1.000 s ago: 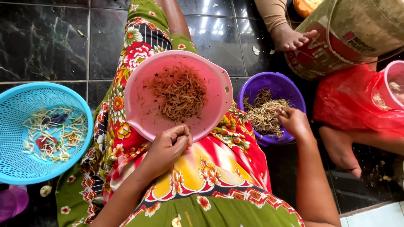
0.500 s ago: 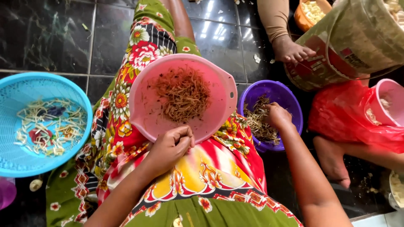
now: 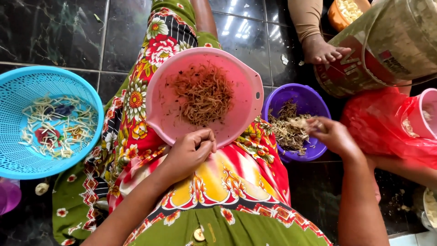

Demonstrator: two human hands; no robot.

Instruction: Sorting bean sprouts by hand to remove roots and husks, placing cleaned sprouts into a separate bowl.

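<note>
Hands: two of the person's own. The left hand (image 3: 191,152) is curled into a loose fist at the near rim of the pink basin; whether anything lies inside that grip cannot be told. The right hand (image 3: 330,134) is pinched on a small pale sprout piece (image 3: 300,123), held over the purple bowl.
Pink basin (image 3: 157,102): one, resting on the lap, just ahead of the left grip. It holds a heap of brown, thread-like trimmings (image 3: 205,93).
Purple bowl (image 3: 314,100): one, on the floor, directly under and beside the right grip. It holds a tangle of pale-and-brown sprouts (image 3: 284,130).
Blue basket (image 3: 27,82): one, perforated, on the floor well to the left of the left grip. It holds a thin scatter of whitish sprouts (image 3: 59,125).
Other containers: one large printed bucket (image 3: 387,45) beyond the right grip, one red plastic bag (image 3: 378,123) to its right, one orange bowl (image 3: 339,16) with pale pieces at the far edge.
Other person: one bare foot (image 3: 321,50) rests on the dark tiled floor (image 3: 54,32), beside the bucket.
Clothing: one floral skirt (image 3: 218,191) carries the pink basin.
</note>
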